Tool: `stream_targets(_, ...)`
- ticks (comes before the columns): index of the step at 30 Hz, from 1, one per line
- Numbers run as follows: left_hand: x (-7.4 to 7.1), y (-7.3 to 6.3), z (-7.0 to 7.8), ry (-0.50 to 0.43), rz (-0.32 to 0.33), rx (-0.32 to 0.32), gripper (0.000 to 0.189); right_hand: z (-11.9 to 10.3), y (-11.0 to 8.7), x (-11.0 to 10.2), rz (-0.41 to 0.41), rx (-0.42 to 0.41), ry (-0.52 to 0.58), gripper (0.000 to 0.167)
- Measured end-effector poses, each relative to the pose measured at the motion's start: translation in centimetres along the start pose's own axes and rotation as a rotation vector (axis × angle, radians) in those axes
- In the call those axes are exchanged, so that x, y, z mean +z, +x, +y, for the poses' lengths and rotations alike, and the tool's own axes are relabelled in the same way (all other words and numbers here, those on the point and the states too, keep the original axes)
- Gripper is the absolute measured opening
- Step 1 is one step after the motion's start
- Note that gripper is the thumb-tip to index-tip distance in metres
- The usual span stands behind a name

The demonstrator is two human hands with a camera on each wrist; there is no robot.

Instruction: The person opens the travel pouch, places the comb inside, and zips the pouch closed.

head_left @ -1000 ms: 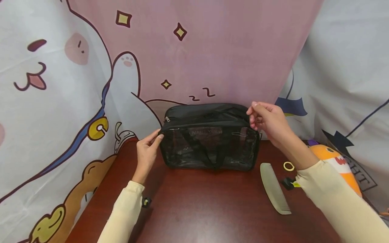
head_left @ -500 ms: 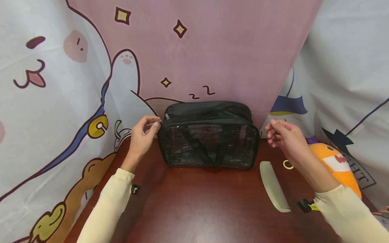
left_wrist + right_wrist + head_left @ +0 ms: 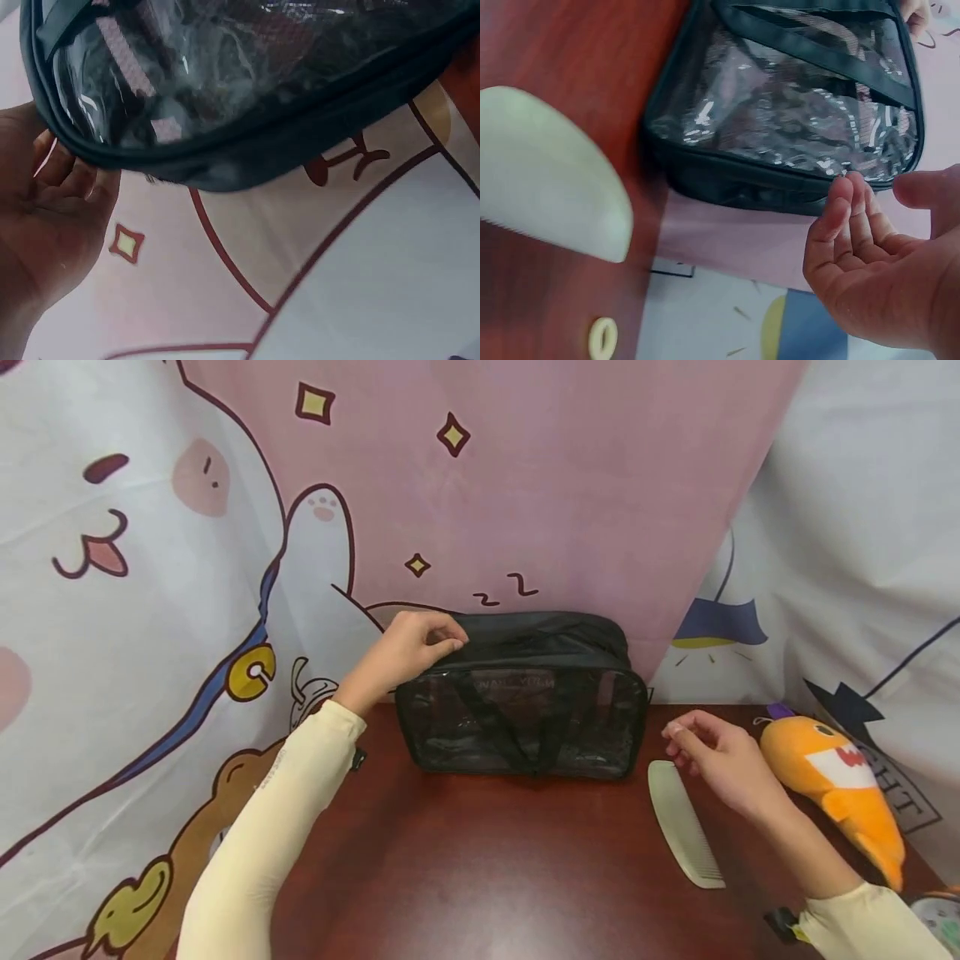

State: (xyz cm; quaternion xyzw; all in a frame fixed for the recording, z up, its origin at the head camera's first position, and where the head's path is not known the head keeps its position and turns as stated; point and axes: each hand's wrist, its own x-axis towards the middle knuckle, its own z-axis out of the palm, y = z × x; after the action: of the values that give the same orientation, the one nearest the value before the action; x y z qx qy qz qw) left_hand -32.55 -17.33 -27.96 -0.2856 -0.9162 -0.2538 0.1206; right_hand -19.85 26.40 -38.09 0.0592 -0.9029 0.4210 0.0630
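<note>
Black clear-fronted bag (image 3: 521, 718) upright at far edge of surface (image 3: 495, 852). Left hand (image 3: 416, 645) over bag's top edge, at its 10 o'clock, thumb and fingers close together; cannot tell whether anything is pinched. Right hand (image 3: 716, 756) released, fingers loosely bent, apart from bag toward its 3 o'clock, near comb's (image 3: 681, 828) upper end. Orange toy (image 3: 840, 785) toward comb's 2 o'clock. Ring (image 3: 602, 339) near comb in right wrist view.
</note>
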Motion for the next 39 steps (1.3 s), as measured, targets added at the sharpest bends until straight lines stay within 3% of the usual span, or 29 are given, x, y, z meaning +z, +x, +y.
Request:
stream_targets(3,0.3,1.0,0.8,0.061,-0.072,0.006,0.01,1.1,-0.4,0.2,-0.014,0.028,-0.018,0.034)
stream_targets(8,0.5,1.9,1.2,0.116,-0.139,-0.016,0.02,2.9,-1.2,0.3,-0.038,0.043,-0.091,0.033)
stream_targets(13,0.2,2.4,1.0,0.102,-0.244,-0.073,0.046,4.3,-2.0,0.4,-0.036,0.058,-0.181,0.036)
stream_targets(20,0.0,2.5,0.3,0.018,-0.37,-0.129,0.074,5.6,-2.2,0.7,-0.053,0.075,-0.221,0.035)
stream_targets(24,0.2,2.5,-0.2,-0.024,-0.379,-0.134,0.081,6.6,-2.1,0.8,-0.086,0.092,-0.303,0.041)
stream_targets(30,0.6,2.5,-0.8,-0.051,-0.365,-0.146,0.087,7.7,-2.0,1.4,-0.176,0.165,-0.435,0.077)
stream_targets(39,0.7,2.3,-0.9,-0.018,-0.37,-0.13,0.098,8.8,-2.1,2.5,-0.179,0.181,-0.483,0.066)
